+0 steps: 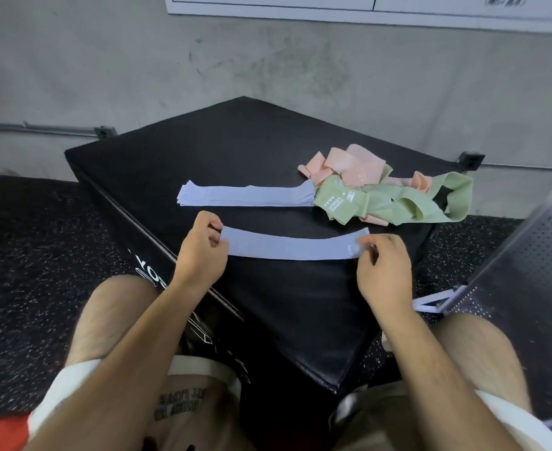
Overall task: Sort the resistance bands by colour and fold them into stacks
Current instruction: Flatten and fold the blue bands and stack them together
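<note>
Floor (24,255): dark speckled rubber, showing on both sides of the box.
Black padded box (235,151): between my knees, one corner pointing away from me. All the bands lie on its top. White print on its near left side is partly cut off by my left arm.
Mixed heap: green bands (398,203) and pink bands (352,164) tangled together at the box's right edge. I can't count them.
Lilac stack (245,195): flat bands piled edge to edge, long axis running left to right. Its right end touches the green bands.
Single lilac band (294,247): nearer to me than the stack and roughly parallel to it, stretched left to right and bowed slightly in the middle. Its printing is too blurred to read.
Left hand (203,252): my fingers (214,222) curl round the band's left end.
Right hand (383,271): thumb and fingertips pinch the right end.
Pale loop (430,304): down by the perforated metal panel (528,271), partly hidden behind my right wrist.
</note>
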